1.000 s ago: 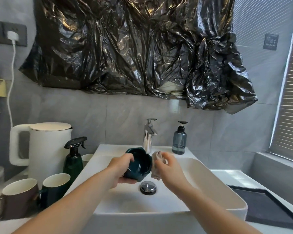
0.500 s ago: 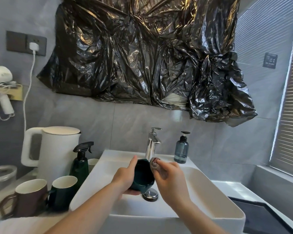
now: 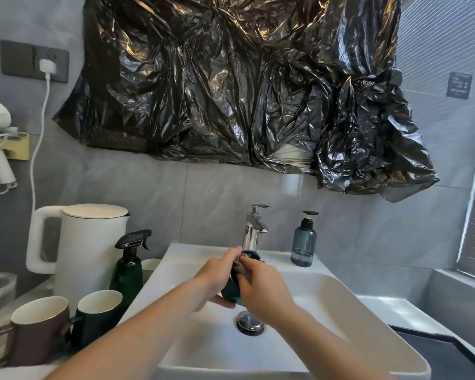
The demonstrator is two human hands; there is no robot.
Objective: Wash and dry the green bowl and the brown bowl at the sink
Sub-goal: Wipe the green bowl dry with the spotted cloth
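My left hand (image 3: 213, 278) grips the dark green bowl (image 3: 231, 293) over the white sink (image 3: 327, 292), holding it on edge with its opening turned right. My right hand (image 3: 261, 287) pinches a small grey cloth (image 3: 241, 267) and presses it into the bowl, hiding most of its inside. Only the bowl's rim and lower side show between the two hands. No brown bowl is in view.
The chrome tap (image 3: 254, 229) stands just behind the hands, the drain plug (image 3: 249, 323) below them. A blue soap bottle (image 3: 303, 241) sits at the back right. On the left stand a white kettle (image 3: 85, 250), a green spray bottle (image 3: 128, 267), a brown mug (image 3: 33, 330) and a green mug (image 3: 96, 311).
The bowl has turned from facing me to on edge. My right hand has moved the cloth from beside the bowl into it. The camera has tilted upward.
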